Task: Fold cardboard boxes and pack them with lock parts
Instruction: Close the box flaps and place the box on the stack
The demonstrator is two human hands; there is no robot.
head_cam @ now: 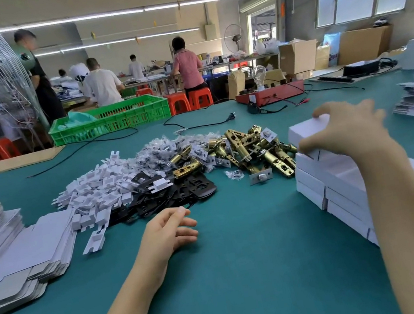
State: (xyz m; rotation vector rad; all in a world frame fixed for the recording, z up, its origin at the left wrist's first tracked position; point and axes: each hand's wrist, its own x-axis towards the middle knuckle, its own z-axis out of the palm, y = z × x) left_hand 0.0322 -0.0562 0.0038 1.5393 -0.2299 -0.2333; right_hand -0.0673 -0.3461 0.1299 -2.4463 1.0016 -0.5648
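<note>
on the right side of the green tabletop (248, 274), our right hand (347, 129) curls over a small closed white box (306, 129), its fingers (319, 112) hooked on the far top edge and the thumb against the near side, on top of the stack of finished boxes (329, 185). we judge the box light even when packed, stiff along its folded edges but easy to dent on the flat faces, so we would take it across the short width, at the corners. our left hand (169, 232) rests on the cloth with its fingers loosely spread, holding nothing, just in front of the parts.

the lock parts lie in one heap mid-table: white plastic inserts (95, 187), black plates (176, 192), brass latches (251, 149) and small clear bags (160, 148). the latches look heavy, hard and smooth; we would pick them by the barrel. the plates are thin and lie flat, so an edge needs lifting first. the bags look slippery. the flat box blanks (9, 252) sit stacked at left, light and bendy, best taken by a long edge.
</note>
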